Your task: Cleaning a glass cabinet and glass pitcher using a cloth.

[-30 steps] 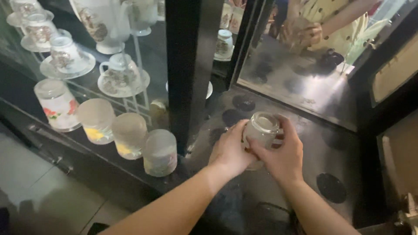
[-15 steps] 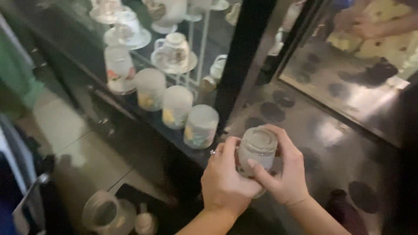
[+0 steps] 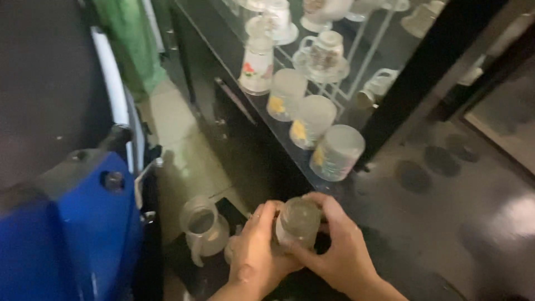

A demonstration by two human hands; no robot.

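A frosted drinking glass [image 3: 298, 222] is held upside down, base toward me, between both my hands. My left hand [image 3: 255, 256] wraps its left side and my right hand [image 3: 340, 252] cups its right side. The hands are at the open front edge of a dark cabinet shelf [image 3: 446, 223]. Behind the glass door stands a row of similar frosted glasses [image 3: 312, 120] with coloured prints, upside down.
A glass pitcher [image 3: 203, 229] sits on the floor below my left hand. White teacups on saucers [image 3: 326, 56] fill the cabinet's back. A blue object [image 3: 72, 223] is at the left. A black door post [image 3: 429, 78] rises at the right. Round dust-free marks [image 3: 440, 160] dot the shelf.
My view has swung left and down. Both hands have carried the glass off the shelf toward the cabinet's front edge, over the floor. The pitcher and blue object came into view.
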